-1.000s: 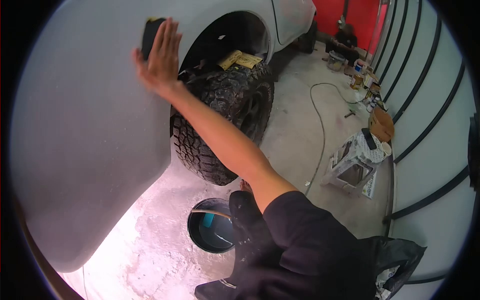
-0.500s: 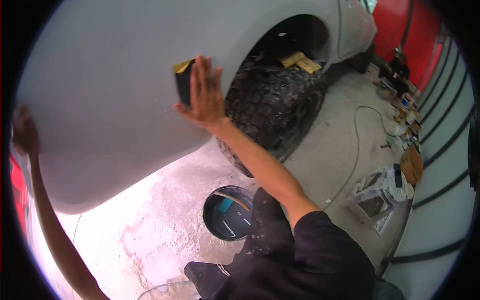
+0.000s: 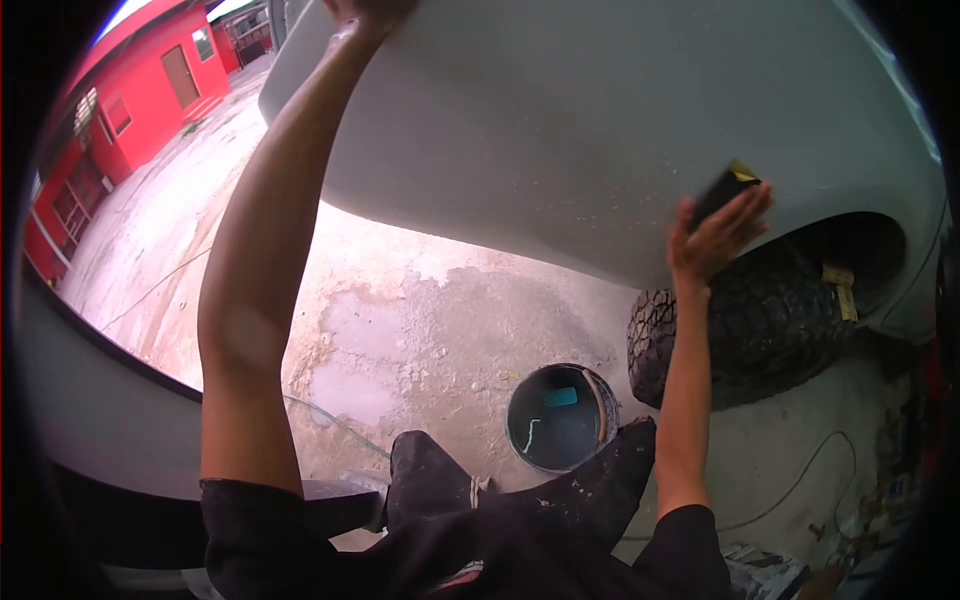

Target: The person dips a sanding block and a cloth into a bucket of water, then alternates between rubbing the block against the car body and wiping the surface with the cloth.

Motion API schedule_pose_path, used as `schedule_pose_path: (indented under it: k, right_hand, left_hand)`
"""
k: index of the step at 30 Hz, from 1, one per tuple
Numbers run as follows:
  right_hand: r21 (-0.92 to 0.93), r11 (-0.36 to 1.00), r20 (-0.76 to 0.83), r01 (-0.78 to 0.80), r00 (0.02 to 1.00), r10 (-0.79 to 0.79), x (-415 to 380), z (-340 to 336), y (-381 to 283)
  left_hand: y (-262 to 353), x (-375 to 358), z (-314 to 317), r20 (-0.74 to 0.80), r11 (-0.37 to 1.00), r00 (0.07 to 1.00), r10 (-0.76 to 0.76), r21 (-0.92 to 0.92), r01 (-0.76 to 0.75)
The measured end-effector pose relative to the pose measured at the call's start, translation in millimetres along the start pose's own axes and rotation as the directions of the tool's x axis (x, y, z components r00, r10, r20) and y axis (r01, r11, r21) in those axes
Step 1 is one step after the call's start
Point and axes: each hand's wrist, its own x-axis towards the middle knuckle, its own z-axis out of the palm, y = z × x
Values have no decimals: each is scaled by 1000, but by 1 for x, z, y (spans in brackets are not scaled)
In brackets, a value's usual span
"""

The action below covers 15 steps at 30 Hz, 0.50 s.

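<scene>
Since the earlier frame your view has swung left: the tyre (image 3: 745,330) that sat in the middle now lies at the right edge, and your left arm, then only at the frame's border, now reaches up through the left half of the picture. Your right hand (image 3: 712,238) has kept its place on the grey body panel (image 3: 560,130), just above the wheel arch. It lies flat with the fingers stretched out and close together, pressing the black sanding block (image 3: 722,188) against the panel (the block's yellow edge peeks out past your fingertips). Block and panel are touching; the hand covers the block's lower part.

Your left hand (image 3: 372,10) is up at the top edge of the picture, against the panel's upper rim. Most of it is cut off by the frame, so I cannot tell whether its fingers are curled or spread.

Below the panel, on the concrete floor (image 3: 420,320), stands a dark round bucket (image 3: 560,418) holding water, with a small blue-green piece in it. It sits just left of the tyre and right in front of your dark trousers (image 3: 560,500). A thin hose (image 3: 330,420) runs across the floor by your left knee. Red buildings (image 3: 140,90) show at the upper left, well apart from the car.
</scene>
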Motion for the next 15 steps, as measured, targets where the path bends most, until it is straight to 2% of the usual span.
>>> schedule_pose_path:
  k: [1,2,4,8,10,13,14,15]
  right_hand:
    - [1,997,-36,-77,996,77,27,-6,18]
    - [28,972,-49,-235,970,236,56,-11,37]
    - [98,879,-42,-467,880,472,100,-16,64]
    - [11,966,-86,-257,962,257,12,10,-2]
    - [-33,999,-28,-24,999,23,-37,2,-29]
    - [-51,998,-121,-31,992,25,18,-5,17]
    - [-36,975,-105,-221,971,216,61,-12,29]
    - [-51,959,-152,-278,951,268,92,-6,63]
  left_hand:
    - [0,3,1,1,1000,1000,7,-5,-7]
    - [1,3,2,6,1000,1000,12,-16,-12]
    - [10,1,1,34,998,999,-9,-54,11]
    - [12,6,-12,78,995,994,-71,-62,75]
    - [6,7,-15,113,996,992,-62,-57,68]
    - [9,9,-21,89,1000,996,-17,18,16]
    - [10,10,-22,93,999,995,-35,3,35]
    - [11,10,-21,101,999,994,-50,-15,52]
